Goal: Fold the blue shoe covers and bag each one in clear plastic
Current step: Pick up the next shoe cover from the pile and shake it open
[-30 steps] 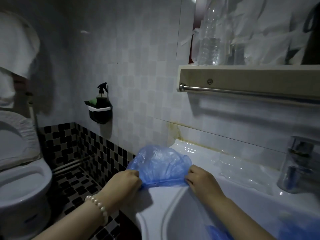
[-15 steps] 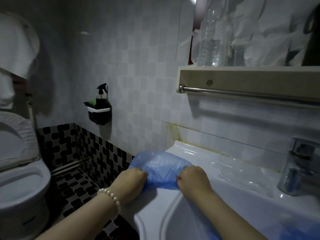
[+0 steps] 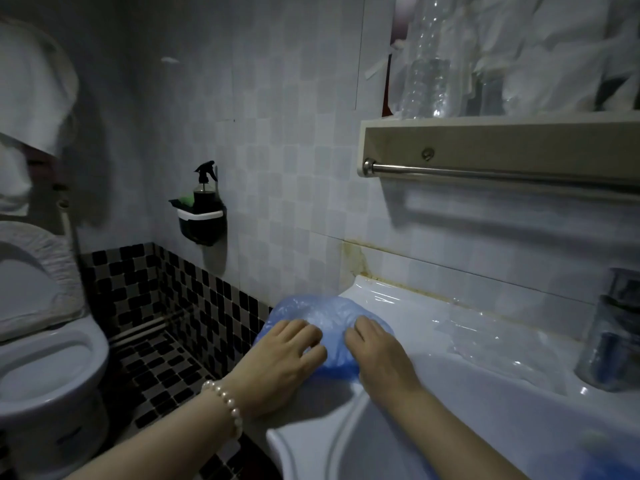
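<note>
A crumpled blue shoe cover (image 3: 323, 315) lies on the left corner of the white sink's rim (image 3: 408, 303). My left hand (image 3: 284, 358) lies flat on its left part, fingers spread and pressing down. My right hand (image 3: 375, 351) presses its right part with straight fingers. Clear plastic bags (image 3: 498, 344) lie on the rim to the right, near the wall. More blue plastic (image 3: 602, 472) shows faintly at the bottom right edge of the view.
A chrome tap (image 3: 613, 330) stands at the right of the sink. Above hangs a shelf with a towel rail (image 3: 502, 173) and a plastic bottle (image 3: 424, 64). A toilet (image 3: 41, 348) is at the left; a black holder with a spray bottle (image 3: 202, 209) is on the wall.
Both hands went from pinching the shoe cover's near edge to lying flat on top of it. The cover has been flattened down onto the sink rim.
</note>
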A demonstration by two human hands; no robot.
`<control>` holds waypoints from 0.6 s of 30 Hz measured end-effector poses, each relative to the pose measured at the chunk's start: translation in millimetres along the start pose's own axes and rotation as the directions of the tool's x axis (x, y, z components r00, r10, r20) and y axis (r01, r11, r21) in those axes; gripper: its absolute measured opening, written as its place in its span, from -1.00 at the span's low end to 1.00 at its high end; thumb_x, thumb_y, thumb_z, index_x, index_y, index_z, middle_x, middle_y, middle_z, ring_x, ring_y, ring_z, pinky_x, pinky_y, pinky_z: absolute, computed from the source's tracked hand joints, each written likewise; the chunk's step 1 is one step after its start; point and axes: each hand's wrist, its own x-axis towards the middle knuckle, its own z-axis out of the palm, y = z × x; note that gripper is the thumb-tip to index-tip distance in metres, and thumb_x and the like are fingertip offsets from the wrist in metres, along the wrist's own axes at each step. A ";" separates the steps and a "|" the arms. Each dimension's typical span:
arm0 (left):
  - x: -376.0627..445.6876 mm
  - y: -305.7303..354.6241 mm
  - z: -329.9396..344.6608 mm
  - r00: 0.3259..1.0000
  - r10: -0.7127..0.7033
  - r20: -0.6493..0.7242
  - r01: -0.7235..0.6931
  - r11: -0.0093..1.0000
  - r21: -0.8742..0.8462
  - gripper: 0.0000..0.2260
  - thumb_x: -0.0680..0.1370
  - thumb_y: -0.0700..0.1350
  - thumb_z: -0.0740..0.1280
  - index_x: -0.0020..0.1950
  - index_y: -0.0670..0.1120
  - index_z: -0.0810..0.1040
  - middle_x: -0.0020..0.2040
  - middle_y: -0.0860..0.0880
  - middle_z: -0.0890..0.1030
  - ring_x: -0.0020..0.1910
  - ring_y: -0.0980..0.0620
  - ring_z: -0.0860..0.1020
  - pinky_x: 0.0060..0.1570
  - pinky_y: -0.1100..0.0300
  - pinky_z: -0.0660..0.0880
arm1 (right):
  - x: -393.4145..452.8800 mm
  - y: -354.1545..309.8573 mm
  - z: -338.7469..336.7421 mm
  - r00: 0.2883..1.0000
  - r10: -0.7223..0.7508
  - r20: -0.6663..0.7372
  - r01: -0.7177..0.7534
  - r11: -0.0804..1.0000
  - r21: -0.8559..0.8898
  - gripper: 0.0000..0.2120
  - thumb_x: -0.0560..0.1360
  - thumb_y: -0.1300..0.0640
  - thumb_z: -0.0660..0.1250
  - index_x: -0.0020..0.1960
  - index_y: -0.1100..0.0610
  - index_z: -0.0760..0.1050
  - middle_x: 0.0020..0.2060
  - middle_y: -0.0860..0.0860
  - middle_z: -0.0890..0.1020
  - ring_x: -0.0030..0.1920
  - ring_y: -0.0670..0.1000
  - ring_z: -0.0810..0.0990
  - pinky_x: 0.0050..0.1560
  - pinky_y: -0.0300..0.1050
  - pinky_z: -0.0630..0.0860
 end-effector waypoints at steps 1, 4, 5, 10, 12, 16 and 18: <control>0.5 -0.8 1.3 1.000 -0.006 0.013 0.006 1.000 -0.013 -0.91 0.45 -0.16 0.18 -0.12 -0.05 0.47 -0.07 -0.05 0.52 -0.15 -0.06 0.45 -0.13 0.09 0.37 | 0.4 -0.5 -1.5 1.000 -0.018 0.018 0.018 1.000 0.015 -0.74 0.26 0.31 0.22 -0.15 0.06 0.24 -0.34 0.06 0.49 -0.37 0.07 0.50 -0.33 -0.14 0.42; 0.6 -7.9 5.7 0.990 -0.026 0.140 0.038 0.995 -0.088 -0.68 0.35 -0.11 0.16 0.07 -0.01 0.50 0.15 -0.01 0.53 0.11 -0.07 0.50 0.12 0.06 0.44 | 3.0 -0.1 -1.3 0.991 -0.010 0.134 0.000 0.997 0.073 -0.46 0.10 0.31 0.52 -0.07 0.08 0.30 -0.18 0.08 0.49 -0.26 0.09 0.53 -0.24 -0.13 0.53; 0.9 -12.0 6.9 0.980 -0.043 0.196 0.061 0.995 -0.083 -0.61 0.33 -0.09 0.15 0.13 0.01 0.50 0.23 0.00 0.52 0.20 -0.08 0.49 0.21 0.04 0.44 | 3.8 1.3 -0.8 0.980 0.016 0.197 -0.031 0.997 0.073 -0.39 0.08 0.26 0.56 0.01 0.07 0.32 -0.06 0.09 0.48 -0.16 0.11 0.57 -0.15 -0.10 0.56; 1.3 -22.7 7.8 0.888 -0.129 0.441 0.182 0.980 -0.081 -0.38 0.40 0.05 -0.05 0.47 0.09 0.28 0.53 0.09 0.08 0.51 0.02 -0.10 0.41 -0.04 -0.28 | 11.8 3.1 -1.0 0.870 0.084 0.485 -0.121 0.992 0.046 -0.20 0.50 0.03 0.36 0.52 -0.09 -0.11 0.53 0.04 -0.04 0.50 0.10 0.03 0.45 0.00 0.14; -2.2 -26.3 12.1 0.854 -0.135 0.503 0.211 0.973 -0.097 -0.31 0.37 0.10 -0.19 0.52 0.10 0.16 0.55 0.09 -0.02 0.52 0.02 -0.20 0.36 0.02 -0.42 | 14.9 4.9 -2.3 0.819 0.077 0.569 -0.115 0.993 0.031 -0.21 0.57 0.13 0.26 0.53 -0.03 -0.25 0.53 -0.02 -0.21 0.53 0.02 -0.15 0.50 -0.09 -0.05; -0.8 -29.4 14.2 0.785 -0.082 0.614 0.217 0.965 -0.149 -0.22 0.30 0.14 -0.29 0.55 0.09 0.04 0.56 0.07 -0.10 0.50 0.07 -0.26 0.41 0.08 -0.34 | 19.8 9.0 -2.1 0.719 0.092 0.689 -0.163 0.986 0.039 -0.24 0.58 0.25 0.17 0.53 0.07 -0.30 0.52 -0.01 -0.26 0.52 0.03 -0.25 0.51 -0.10 -0.15; -1.2 -29.0 15.0 0.774 -0.078 0.628 0.242 0.954 -0.179 -0.24 0.33 0.13 -0.27 0.55 0.07 0.04 0.56 0.06 -0.08 0.53 0.04 -0.17 0.43 0.13 -0.27 | 22.4 10.2 -1.6 0.672 0.089 0.735 -0.152 0.988 0.019 -0.26 0.57 0.26 0.16 0.54 0.09 -0.27 0.53 0.01 -0.24 0.52 0.06 -0.23 0.50 -0.11 -0.16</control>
